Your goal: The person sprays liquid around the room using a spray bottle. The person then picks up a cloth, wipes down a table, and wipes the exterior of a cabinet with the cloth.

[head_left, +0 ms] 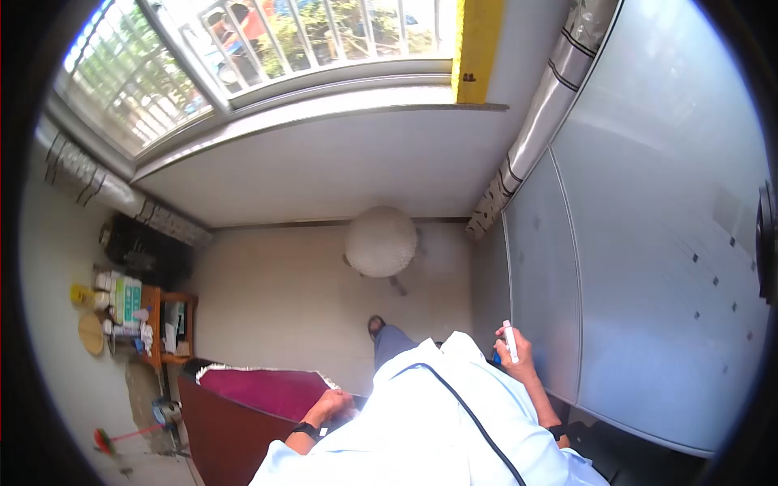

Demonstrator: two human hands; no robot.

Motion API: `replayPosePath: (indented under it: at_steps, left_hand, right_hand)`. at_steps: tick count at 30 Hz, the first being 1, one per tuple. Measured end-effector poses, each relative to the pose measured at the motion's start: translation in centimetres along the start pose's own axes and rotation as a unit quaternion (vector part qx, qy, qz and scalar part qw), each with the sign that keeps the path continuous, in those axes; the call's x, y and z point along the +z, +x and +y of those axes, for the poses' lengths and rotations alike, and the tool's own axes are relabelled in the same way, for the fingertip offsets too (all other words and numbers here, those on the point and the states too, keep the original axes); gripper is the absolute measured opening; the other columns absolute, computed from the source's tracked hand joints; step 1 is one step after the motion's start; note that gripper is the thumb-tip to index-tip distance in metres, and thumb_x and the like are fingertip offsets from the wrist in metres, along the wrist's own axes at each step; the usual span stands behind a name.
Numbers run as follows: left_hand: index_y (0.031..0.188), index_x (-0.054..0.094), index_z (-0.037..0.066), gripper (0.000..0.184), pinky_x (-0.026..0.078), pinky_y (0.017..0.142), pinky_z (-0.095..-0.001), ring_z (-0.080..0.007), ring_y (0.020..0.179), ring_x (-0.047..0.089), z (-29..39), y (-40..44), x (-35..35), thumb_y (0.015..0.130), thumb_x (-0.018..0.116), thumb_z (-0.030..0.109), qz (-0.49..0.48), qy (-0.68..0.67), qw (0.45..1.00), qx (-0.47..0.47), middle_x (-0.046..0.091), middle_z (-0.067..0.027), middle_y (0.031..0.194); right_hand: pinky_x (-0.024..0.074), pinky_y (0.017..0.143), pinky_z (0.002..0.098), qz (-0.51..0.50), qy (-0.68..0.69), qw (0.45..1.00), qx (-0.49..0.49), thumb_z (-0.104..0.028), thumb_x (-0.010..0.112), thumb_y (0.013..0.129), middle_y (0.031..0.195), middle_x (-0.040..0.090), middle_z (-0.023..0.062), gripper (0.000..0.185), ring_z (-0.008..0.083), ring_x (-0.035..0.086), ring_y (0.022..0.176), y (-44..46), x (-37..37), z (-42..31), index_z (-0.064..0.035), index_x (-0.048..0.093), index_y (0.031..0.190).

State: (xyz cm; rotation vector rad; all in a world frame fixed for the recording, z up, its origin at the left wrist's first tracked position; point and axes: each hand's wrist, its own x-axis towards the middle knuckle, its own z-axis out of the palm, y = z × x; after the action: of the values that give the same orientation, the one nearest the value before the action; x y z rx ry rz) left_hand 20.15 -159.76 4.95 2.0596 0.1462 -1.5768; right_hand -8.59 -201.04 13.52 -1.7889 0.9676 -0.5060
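My right hand (519,362) is closed around a slim white tube with a pinkish end (510,340), held upright beside the grey-blue cabinet doors. What kind of tube it is does not show clearly. My left hand (331,405), with a dark band on its wrist, is at the edge of the dark red cushion (267,392). Its fingers are curled inward, and whatever they hold, if anything, is hidden. A black cord (462,397) runs down the front of my white top between both hands.
A round whitish stool (381,243) stands on the floor ahead, below the barred window (308,40). Tall sliding doors (648,267) close off the right side. A small wooden shelf (174,356) with boxes and bottles is at the left, behind a reddish-brown wooden panel (219,433).
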Motion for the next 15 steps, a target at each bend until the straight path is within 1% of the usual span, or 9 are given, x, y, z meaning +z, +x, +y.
replayPosePath:
  at_steps: [2, 5, 6, 9, 11, 12, 13, 15]
  left_hand:
    - [0.088, 0.067, -0.003, 0.009, 0.057, 0.055, -0.0364, -0.0240, 0.064, 0.069, 2.5, 0.5, -2.2, 0.086, 0.062, 0.004, -0.003, 0.155, 0.987, 0.044, 0.070, -0.0129, 0.082]
    - [0.081, 0.068, -0.002, 0.007, 0.057, 0.055, -0.0381, -0.0238, 0.062, 0.067, 4.6, 5.2, -7.3, 0.083, 0.064, 0.004, -0.004, 0.112, 0.994, 0.015, 0.069, -0.0121, 0.079]
    - [0.083, 0.068, -0.003, 0.009, 0.056, 0.053, -0.0367, -0.0235, 0.061, 0.067, 3.9, 9.2, -9.7, 0.083, 0.063, 0.005, -0.007, 0.091, 0.995, 0.031, 0.069, -0.0135, 0.077]
    - [0.086, 0.067, -0.004, 0.012, 0.056, 0.053, -0.0347, -0.0233, 0.062, 0.067, 14.4, 11.7, -15.9, 0.083, 0.060, 0.004, 0.043, 0.001, 0.999, 0.009, 0.068, -0.0148, 0.076]
    - [0.092, 0.067, -0.005, 0.018, 0.055, 0.052, -0.0326, -0.0227, 0.063, 0.067, 23.1, 13.9, -19.6, 0.083, 0.055, 0.004, 0.067, 0.050, 0.993, 0.087, 0.068, -0.0155, 0.077]
    - [0.096, 0.066, -0.005, 0.022, 0.055, 0.053, -0.0327, -0.0225, 0.064, 0.067, 27.4, 15.8, -21.4, 0.082, 0.056, 0.006, 0.059, 0.077, 0.986, 0.138, 0.068, -0.0158, 0.079]
    - [0.100, 0.066, -0.006, 0.026, 0.055, 0.055, -0.0329, -0.0223, 0.064, 0.067, 31.5, 17.7, -23.0, 0.081, 0.056, 0.008, 0.050, 0.101, 0.976, 0.187, 0.069, -0.0162, 0.081]
    - [0.106, 0.065, -0.005, 0.033, 0.055, 0.061, -0.0340, -0.0217, 0.067, 0.067, 41.0, 21.7, -24.0, 0.080, 0.058, 0.014, 0.039, 0.227, 0.924, 0.306, 0.070, -0.0171, 0.084]
  right_hand:
    - [0.0506, 0.062, 0.0311, 0.022, 0.022, 0.998, 0.046, -0.008, 0.060, 0.085, 0.080, 0.064, 0.0091, 0.020, 0.0155, 0.063, 0.067, 1.5, 1.2, 0.2, -0.0031, 0.060, 0.104]
    - [0.0513, 0.065, 0.0306, 0.058, 0.036, 0.993, 0.094, -0.009, 0.060, 0.085, 0.081, 0.066, 0.0082, 0.022, 0.0145, 0.064, 0.069, 4.3, 3.8, -0.4, -0.0036, 0.060, 0.106]
    - [0.0515, 0.065, 0.0307, 0.072, 0.031, 0.992, 0.102, -0.010, 0.060, 0.085, 0.082, 0.066, 0.0084, 0.022, 0.0147, 0.064, 0.070, 5.6, 4.8, -0.6, -0.0037, 0.061, 0.106]
    - [0.0520, 0.068, 0.0322, 0.110, 0.016, 0.983, 0.144, -0.012, 0.061, 0.084, 0.085, 0.067, 0.0085, 0.024, 0.0173, 0.065, 0.071, 8.9, 8.0, -2.2, -0.0045, 0.061, 0.107]
    - [0.0521, 0.068, 0.0329, 0.138, -0.013, 0.977, 0.161, -0.013, 0.062, 0.084, 0.086, 0.068, 0.0087, 0.025, 0.0191, 0.065, 0.071, 11.5, 9.3, -4.8, -0.0045, 0.061, 0.107]
    - [0.0522, 0.071, 0.0339, 0.144, 0.006, 0.972, 0.186, -0.014, 0.063, 0.083, 0.088, 0.068, 0.0091, 0.025, 0.0210, 0.065, 0.072, 12.5, 10.0, -5.1, -0.0052, 0.062, 0.107]
    - [0.0522, 0.072, 0.0342, 0.161, 0.012, 0.969, 0.189, -0.015, 0.064, 0.083, 0.089, 0.068, 0.0094, 0.026, 0.0214, 0.066, 0.074, 13.3, 10.9, -5.6, -0.0054, 0.062, 0.107]
    - [0.0522, 0.075, 0.0347, 0.191, 0.021, 0.962, 0.192, -0.016, 0.065, 0.083, 0.090, 0.068, 0.0099, 0.026, 0.0221, 0.066, 0.079, 15.1, 12.0, -6.5, -0.0058, 0.062, 0.107]
